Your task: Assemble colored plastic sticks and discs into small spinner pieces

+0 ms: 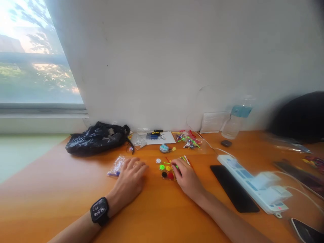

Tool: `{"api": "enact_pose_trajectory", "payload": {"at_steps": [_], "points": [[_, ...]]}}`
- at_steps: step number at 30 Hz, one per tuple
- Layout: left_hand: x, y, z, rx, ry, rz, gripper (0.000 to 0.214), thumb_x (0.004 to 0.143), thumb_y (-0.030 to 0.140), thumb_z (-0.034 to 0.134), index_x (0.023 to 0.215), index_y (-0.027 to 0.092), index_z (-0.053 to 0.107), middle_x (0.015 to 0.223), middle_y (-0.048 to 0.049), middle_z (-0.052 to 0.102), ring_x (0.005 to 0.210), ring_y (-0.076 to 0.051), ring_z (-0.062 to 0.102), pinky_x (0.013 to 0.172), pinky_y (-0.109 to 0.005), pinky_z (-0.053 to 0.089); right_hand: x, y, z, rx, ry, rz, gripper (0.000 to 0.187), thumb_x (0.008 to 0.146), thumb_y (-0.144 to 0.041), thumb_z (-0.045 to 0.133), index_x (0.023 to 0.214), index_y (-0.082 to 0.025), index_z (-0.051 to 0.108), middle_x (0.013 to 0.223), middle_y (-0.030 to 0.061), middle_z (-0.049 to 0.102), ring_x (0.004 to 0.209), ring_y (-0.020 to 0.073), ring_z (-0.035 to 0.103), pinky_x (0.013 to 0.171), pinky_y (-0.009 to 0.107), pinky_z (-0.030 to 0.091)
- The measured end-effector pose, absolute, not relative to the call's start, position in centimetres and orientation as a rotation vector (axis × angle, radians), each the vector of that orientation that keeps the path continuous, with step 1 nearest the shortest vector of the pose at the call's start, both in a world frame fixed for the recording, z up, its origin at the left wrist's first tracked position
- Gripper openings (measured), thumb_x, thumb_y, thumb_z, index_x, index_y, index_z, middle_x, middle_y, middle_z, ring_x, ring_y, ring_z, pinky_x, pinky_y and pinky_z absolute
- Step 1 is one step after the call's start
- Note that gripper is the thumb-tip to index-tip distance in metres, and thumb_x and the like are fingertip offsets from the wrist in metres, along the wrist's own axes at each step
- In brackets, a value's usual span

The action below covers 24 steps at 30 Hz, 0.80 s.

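My left hand (133, 176), wearing a black watch (99, 210) on its wrist, lies palm down on the table with its fingers stretched out. Just beside its fingers is a clear packet (117, 165) of small pieces. My right hand (188, 177) has thumb and forefinger pinched together among thin coloured strips; what is between them is too small to make out. Left of those fingertips lie several small round pieces, including a white one (158, 161), a green one (162, 167), a yellow one (168, 168), a black one (164, 174) and a red one (170, 176).
Along the wall are a black plastic bag (97, 139), a printed sheet (165, 137) with tools, a round tin (164, 148), colourful packets (191, 139) and a clear bottle (234, 121). To the right lie a black slab (233, 189), a power strip (249, 184) with chargers, and a phone (307, 232).
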State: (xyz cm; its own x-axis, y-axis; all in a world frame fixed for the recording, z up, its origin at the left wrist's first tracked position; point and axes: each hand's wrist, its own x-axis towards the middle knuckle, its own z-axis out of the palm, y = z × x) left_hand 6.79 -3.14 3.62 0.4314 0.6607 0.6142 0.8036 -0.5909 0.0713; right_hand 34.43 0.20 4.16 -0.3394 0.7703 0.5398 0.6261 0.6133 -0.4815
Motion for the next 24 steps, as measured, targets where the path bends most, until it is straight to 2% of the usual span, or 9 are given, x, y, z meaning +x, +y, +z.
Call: {"api": "enact_pose_trajectory", "payload": {"at_steps": [2, 6, 9, 17, 20, 24], "points": [[6.7, -3.1, 3.6, -2.415, -1.284, -0.919, 0.043, 0.084, -0.001, 0.053, 0.118, 0.022, 0.064, 0.118, -0.0085, 0.072, 0.121, -0.035, 0.055, 0.106, -0.056, 0.041, 34.5, 0.3, 3.9, -1.094, -2.083, 0.261, 0.016, 0.105, -0.014, 0.049, 0.101, -0.022, 0.063, 0.099, 0.0059, 0.069, 0.094, 0.0249, 0.065, 0.084, 0.037, 0.049], [7.3, -3.7, 4.2, -2.489, -1.217, -0.984, 0.028, 0.092, 0.015, 0.06, 0.119, 0.021, 0.065, 0.113, -0.0094, 0.072, 0.12, -0.035, 0.056, 0.104, -0.055, 0.043, 34.4, 0.5, 3.4, -1.095, -2.106, 0.226, 0.017, 0.103, -0.013, 0.052, 0.1, -0.022, 0.066, 0.099, 0.0071, 0.071, 0.095, 0.0268, 0.065, 0.086, 0.04, 0.049], [7.8, -4.1, 4.3, -2.536, -1.177, -0.997, 0.028, 0.094, 0.021, 0.062, 0.122, 0.021, 0.065, 0.111, -0.01, 0.072, 0.12, -0.035, 0.056, 0.104, -0.055, 0.043, 34.3, 0.5, 3.4, -1.028, -2.15, 0.238, 0.019, 0.104, -0.012, 0.051, 0.103, -0.022, 0.068, 0.098, 0.0075, 0.071, 0.096, 0.027, 0.063, 0.087, 0.041, 0.049], [7.8, -3.9, 4.3, -2.575, -1.16, -0.962, 0.03, 0.093, 0.025, 0.065, 0.123, 0.023, 0.066, 0.113, -0.0101, 0.073, 0.119, -0.035, 0.058, 0.103, -0.054, 0.044, 33.9, -0.5, 4.3, -0.747, -2.266, 0.381, 0.022, 0.104, -0.01, 0.051, 0.109, -0.025, 0.067, 0.101, 0.0042, 0.073, 0.095, 0.0232, 0.064, 0.101, 0.043, 0.047], [7.8, -4.0, 4.2, -2.618, -1.128, -0.922, 0.022, 0.091, 0.026, 0.068, 0.113, 0.022, 0.067, 0.106, -0.0092, 0.074, 0.116, -0.035, 0.06, 0.103, -0.053, 0.044, 33.8, -1.0, 4.7, -0.78, -2.198, 0.344, 0.024, 0.105, -0.013, 0.05, 0.118, -0.027, 0.065, 0.103, 0.0051, 0.072, 0.097, 0.0242, 0.065, 0.096, 0.041, 0.049], [7.8, -3.9, 4.2, -2.63, -1.116, -0.908, 0.011, 0.094, 0.02, 0.063, 0.104, 0.022, 0.066, 0.1, -0.0087, 0.073, 0.111, -0.033, 0.062, 0.1, -0.051, 0.044, 33.9, -1.1, 4.9, -0.845, -2.1, 0.341, 0.026, 0.108, -0.019, 0.045, 0.126, -0.028, 0.061, 0.111, 0.0072, 0.072, 0.104, 0.0253, 0.067, 0.093, 0.04, 0.052]]}}
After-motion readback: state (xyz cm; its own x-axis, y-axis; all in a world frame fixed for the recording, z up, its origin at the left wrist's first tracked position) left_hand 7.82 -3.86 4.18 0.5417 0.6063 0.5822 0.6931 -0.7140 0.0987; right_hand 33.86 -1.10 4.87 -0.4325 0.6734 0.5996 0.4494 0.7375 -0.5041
